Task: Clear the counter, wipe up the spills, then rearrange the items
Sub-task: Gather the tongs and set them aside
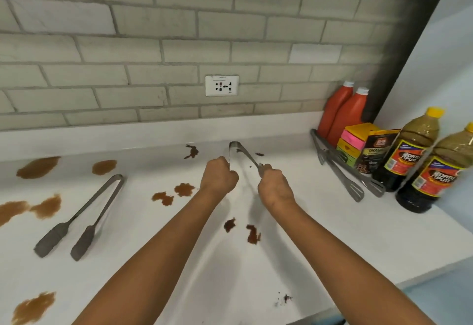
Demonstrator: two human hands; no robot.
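I hold a pair of metal tongs [243, 154] with both hands over the white counter [320, 235]. My left hand [218, 176] has its fingers curled tight round one arm of the tongs, and my right hand [275, 186] has its fingers curled round the other arm, so the two arms spread apart toward me while the hinged end points away from my fingers, toward the wall. Brown spills [38, 167] lie well to the left of my fingers, with darker blotches [242, 230] just below them, nearer to me. A second pair of tongs [84, 214] lies flat on the counter far left of my left fingers. Right of my right fingers a third pair of tongs [340, 171] rests beside small boxes [358, 140], two red bottles [343, 112] and two dark sauce bottles [414, 150]
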